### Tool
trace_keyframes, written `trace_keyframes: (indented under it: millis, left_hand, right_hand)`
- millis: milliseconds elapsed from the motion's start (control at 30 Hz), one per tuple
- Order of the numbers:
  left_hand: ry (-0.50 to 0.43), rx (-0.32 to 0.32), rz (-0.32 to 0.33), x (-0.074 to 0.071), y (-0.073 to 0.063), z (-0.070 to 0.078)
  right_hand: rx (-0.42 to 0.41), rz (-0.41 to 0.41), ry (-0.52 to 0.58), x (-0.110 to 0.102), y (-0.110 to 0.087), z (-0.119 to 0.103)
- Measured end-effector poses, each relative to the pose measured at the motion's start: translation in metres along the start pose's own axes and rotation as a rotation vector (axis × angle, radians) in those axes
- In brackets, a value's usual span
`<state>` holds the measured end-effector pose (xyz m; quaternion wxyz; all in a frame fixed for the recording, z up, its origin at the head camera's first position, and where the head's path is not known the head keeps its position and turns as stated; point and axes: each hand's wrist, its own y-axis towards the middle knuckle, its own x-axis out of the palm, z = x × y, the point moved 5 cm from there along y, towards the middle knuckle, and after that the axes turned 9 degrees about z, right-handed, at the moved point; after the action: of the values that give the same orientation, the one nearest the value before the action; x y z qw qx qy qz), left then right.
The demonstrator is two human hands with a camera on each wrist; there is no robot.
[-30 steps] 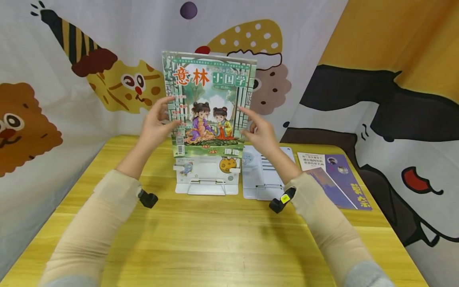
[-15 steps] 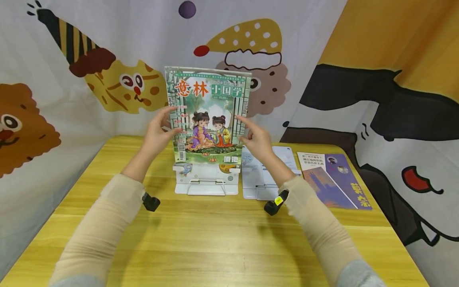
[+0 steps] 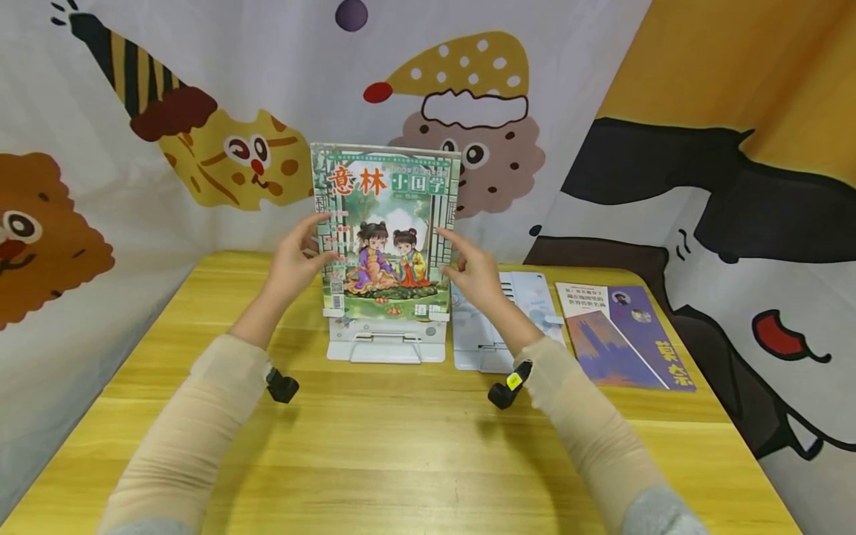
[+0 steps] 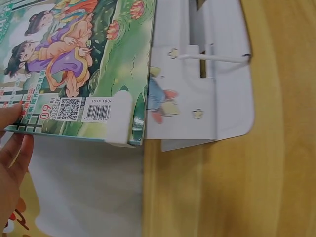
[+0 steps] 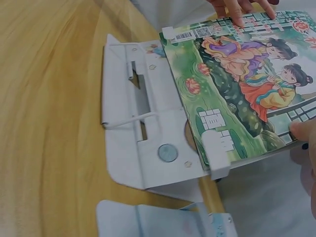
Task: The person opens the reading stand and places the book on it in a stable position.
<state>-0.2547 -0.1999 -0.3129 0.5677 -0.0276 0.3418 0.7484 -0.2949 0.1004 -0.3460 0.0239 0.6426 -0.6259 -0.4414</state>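
A green illustrated magazine (image 3: 388, 245) leans upright on a white book stand (image 3: 386, 346), cover facing me. At its left edge my left hand (image 3: 294, 256) holds it between thumb and fingers, the thumb on the cover. My right hand (image 3: 476, 273) pinches the opposite edge in the same way. White tabs lap over the lower corners of the cover: one tab (image 4: 119, 118) shows in the left wrist view, and the other tab (image 5: 216, 154) in the right wrist view. The stand's wire leg (image 5: 131, 120) lies across its base. The upper part of the stand is hidden behind the magazine.
A second, pale blue book stand (image 3: 473, 340) lies folded to the right, partly under my right forearm. Beyond it a purple and white book (image 3: 642, 327) lies flat on the wooden table (image 3: 401, 446). A cartoon-print curtain (image 3: 267, 44) hangs behind the table.
Both hands have lowered the magazine onto the white stand. Its bottom edge has come down from above the stand's tabs to sit behind them. The grip looks the same.
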Motion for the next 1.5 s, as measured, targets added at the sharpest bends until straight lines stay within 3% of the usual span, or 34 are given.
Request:
trace_keyframes:
  millis: [200,433,833,1200,1367,1500]
  left_hand:
    - [0.007,0.009,-0.003,0.003,-0.008,-0.010]
    - [0.017,-0.040,-0.023,0.007,-0.023,-0.021]
    - [-0.027,-0.038,-0.052,0.014,-0.038,-0.027]
    - [0.124,0.023,-0.115,0.014,-0.036,-0.018]
    - [0.251,0.076,-0.127,0.015,-0.038,-0.010]
    - [0.264,0.070,-0.075,0.014,-0.039,-0.004]
  right_hand:
    - [0.022,-0.044,0.004,0.005,-0.011,0.001]
    - [0.057,-0.085,-0.019,0.009,-0.024,0.004]
    - [0.090,-0.098,-0.042,0.015,-0.044,0.013]
    - [0.012,-0.162,-0.200,0.014,-0.046,0.008]
    - [0.032,-0.176,-0.161,0.005,-0.049,0.009]
    - [0.074,-0.136,-0.117,-0.011,-0.051,0.011]
